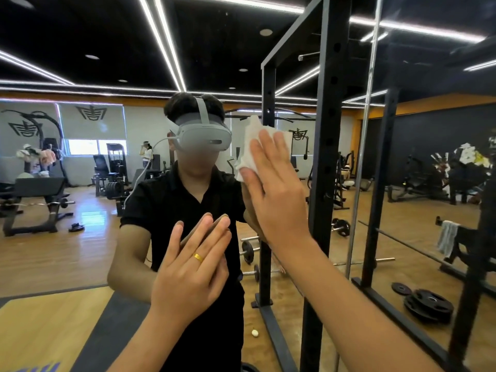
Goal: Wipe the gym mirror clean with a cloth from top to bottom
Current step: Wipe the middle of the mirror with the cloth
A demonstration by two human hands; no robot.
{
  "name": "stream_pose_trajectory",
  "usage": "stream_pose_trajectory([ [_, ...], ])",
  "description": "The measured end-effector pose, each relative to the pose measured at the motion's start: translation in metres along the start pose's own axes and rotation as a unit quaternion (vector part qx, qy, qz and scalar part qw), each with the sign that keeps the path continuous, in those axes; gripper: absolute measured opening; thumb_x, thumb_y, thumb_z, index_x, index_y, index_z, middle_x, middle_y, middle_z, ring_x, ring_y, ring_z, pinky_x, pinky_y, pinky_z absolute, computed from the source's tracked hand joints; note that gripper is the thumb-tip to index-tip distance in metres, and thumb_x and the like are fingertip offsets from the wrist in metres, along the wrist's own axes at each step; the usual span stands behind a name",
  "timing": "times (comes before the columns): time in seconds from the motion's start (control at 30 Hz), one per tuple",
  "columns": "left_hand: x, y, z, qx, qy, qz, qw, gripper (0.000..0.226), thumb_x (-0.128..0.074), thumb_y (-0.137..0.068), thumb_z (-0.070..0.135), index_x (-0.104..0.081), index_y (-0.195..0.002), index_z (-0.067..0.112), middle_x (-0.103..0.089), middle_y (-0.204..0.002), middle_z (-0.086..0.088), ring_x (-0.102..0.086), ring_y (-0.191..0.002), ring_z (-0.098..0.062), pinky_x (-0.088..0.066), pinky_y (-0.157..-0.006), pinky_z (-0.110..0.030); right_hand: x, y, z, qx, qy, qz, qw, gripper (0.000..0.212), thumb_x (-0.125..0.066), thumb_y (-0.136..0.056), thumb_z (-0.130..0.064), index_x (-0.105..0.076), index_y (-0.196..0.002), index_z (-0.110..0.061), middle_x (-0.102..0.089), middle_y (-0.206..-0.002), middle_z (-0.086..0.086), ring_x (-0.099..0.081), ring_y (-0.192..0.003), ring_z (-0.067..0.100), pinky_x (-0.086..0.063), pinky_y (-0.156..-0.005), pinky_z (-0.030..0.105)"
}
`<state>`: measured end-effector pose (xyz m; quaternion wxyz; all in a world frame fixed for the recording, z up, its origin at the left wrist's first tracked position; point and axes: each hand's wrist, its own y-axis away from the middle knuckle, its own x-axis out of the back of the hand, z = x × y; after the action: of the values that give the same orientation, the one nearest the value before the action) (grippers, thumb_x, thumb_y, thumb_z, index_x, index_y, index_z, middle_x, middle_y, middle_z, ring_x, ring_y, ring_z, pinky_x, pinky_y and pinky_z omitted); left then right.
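The gym mirror [88, 237] fills the view ahead and reflects the room and a person in a black shirt wearing a grey headset. My right hand [273, 189] lies flat with straight fingers and presses a crumpled white cloth [252, 140] against the glass at head height. The cloth sticks out above and to the left of my fingers. My left hand [193, 267], with a gold ring on one finger, rests flat on the mirror lower down at chest height, fingers straight and together.
A black steel rack upright [326, 157] stands just right of my right hand, close to the glass. A thin metal strip [361, 162] marks the mirror's seam. Weight plates [429, 304] and a bench with a towel [447, 237] lie to the right.
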<state>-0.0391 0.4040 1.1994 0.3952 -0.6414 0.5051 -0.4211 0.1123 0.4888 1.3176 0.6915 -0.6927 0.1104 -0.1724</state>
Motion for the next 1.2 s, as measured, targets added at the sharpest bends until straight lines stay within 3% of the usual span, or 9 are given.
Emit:
stream_pose_trajectory([
  [0.13,0.001,-0.001,-0.001,0.003,0.004,-0.002,1.000,0.044,-0.055,-0.099,0.018,-0.058,-0.142,0.014,-0.051,-0.154,-0.002,-0.044,-0.147,-0.022,-0.031,-0.120,-0.056,0.015,-0.011,0.029,0.017,0.038,0.033,0.999,0.045,-0.058,-0.101,-0.014,-0.049,-0.145,-0.009,-0.047,-0.154,0.014,-0.048,-0.141,0.036,-0.040,-0.110,0.049],
  [0.3,0.004,-0.002,0.001,0.004,-0.001,-0.008,1.000,0.045,-0.056,-0.098,0.020,-0.058,-0.143,0.015,-0.050,-0.155,-0.001,-0.044,-0.146,-0.021,-0.030,-0.121,-0.055,0.043,-0.037,0.061,-0.239,0.011,0.118,0.964,0.047,-0.053,-0.107,-0.021,-0.044,-0.153,-0.016,-0.036,-0.164,0.004,-0.024,-0.156,0.022,-0.029,-0.124,0.043],
  [0.37,0.004,-0.002,0.001,0.007,0.000,-0.008,1.000,0.045,-0.056,-0.099,0.021,-0.058,-0.143,0.015,-0.050,-0.155,-0.001,-0.044,-0.146,-0.021,-0.029,-0.122,-0.054,0.036,-0.041,0.052,-0.265,-0.004,0.141,0.954,0.046,-0.053,-0.107,-0.022,-0.047,-0.152,-0.012,-0.038,-0.163,0.004,-0.027,-0.155,0.020,-0.030,-0.125,0.038],
  [0.47,0.004,-0.002,0.001,0.010,0.006,-0.010,1.000,0.046,-0.058,-0.097,0.020,-0.058,-0.143,0.015,-0.049,-0.155,-0.001,-0.042,-0.147,-0.022,-0.030,-0.121,-0.055,0.010,-0.044,0.018,-0.221,-0.040,0.166,0.960,0.043,-0.055,-0.107,-0.021,-0.051,-0.149,-0.014,-0.046,-0.159,0.003,-0.041,-0.147,0.019,-0.037,-0.117,0.018],
  [0.5,0.004,-0.002,0.001,0.010,0.008,-0.010,1.000,0.046,-0.058,-0.097,0.019,-0.059,-0.143,0.015,-0.049,-0.155,-0.001,-0.042,-0.147,-0.022,-0.031,-0.120,-0.056,0.001,-0.046,0.004,-0.190,-0.046,0.169,0.966,0.041,-0.055,-0.106,-0.020,-0.053,-0.147,-0.015,-0.048,-0.157,0.005,-0.046,-0.145,0.021,-0.043,-0.113,0.019],
  [0.6,0.002,-0.001,0.001,0.012,0.014,-0.005,1.000,0.044,-0.058,-0.097,0.019,-0.061,-0.140,0.015,-0.055,-0.151,-0.001,-0.044,-0.146,-0.022,-0.030,-0.121,-0.055,-0.030,-0.047,-0.042,-0.041,-0.041,0.120,0.991,0.038,-0.059,-0.098,-0.007,-0.057,-0.136,-0.014,-0.052,-0.151,0.017,-0.049,-0.141,0.038,-0.047,-0.105,0.051],
  [0.73,0.001,0.000,-0.001,0.017,0.026,-0.007,0.999,0.036,-0.058,-0.097,0.021,-0.057,-0.133,0.016,-0.064,-0.140,-0.004,-0.046,-0.144,-0.023,-0.028,-0.122,-0.054,-0.045,-0.040,-0.062,0.064,-0.023,-0.007,0.998,0.048,-0.067,-0.095,-0.002,-0.057,-0.142,-0.001,-0.051,-0.152,0.017,-0.043,-0.146,0.033,-0.037,-0.119,0.048],
  [1.03,0.020,-0.001,0.000,0.008,0.078,-0.029,0.996,0.046,-0.061,-0.096,0.013,-0.059,-0.142,0.013,-0.044,-0.159,-0.005,-0.036,-0.151,-0.022,-0.026,-0.123,-0.055,-0.006,-0.043,-0.019,0.010,0.018,0.021,1.000,0.041,-0.055,-0.100,-0.012,-0.058,-0.140,0.000,-0.055,-0.149,0.017,-0.047,-0.143,0.031,-0.035,-0.119,0.043],
  [1.2,0.058,0.031,-0.024,0.005,0.070,0.010,0.997,0.043,-0.050,-0.100,0.017,-0.051,-0.143,0.011,-0.032,-0.166,-0.003,-0.030,-0.154,-0.023,-0.016,-0.125,-0.054,0.019,0.004,0.012,-0.070,-0.035,0.043,0.996,0.044,-0.063,-0.097,0.002,-0.056,-0.140,0.005,-0.054,-0.148,0.021,-0.044,-0.142,0.022,-0.024,-0.120,0.012],
])
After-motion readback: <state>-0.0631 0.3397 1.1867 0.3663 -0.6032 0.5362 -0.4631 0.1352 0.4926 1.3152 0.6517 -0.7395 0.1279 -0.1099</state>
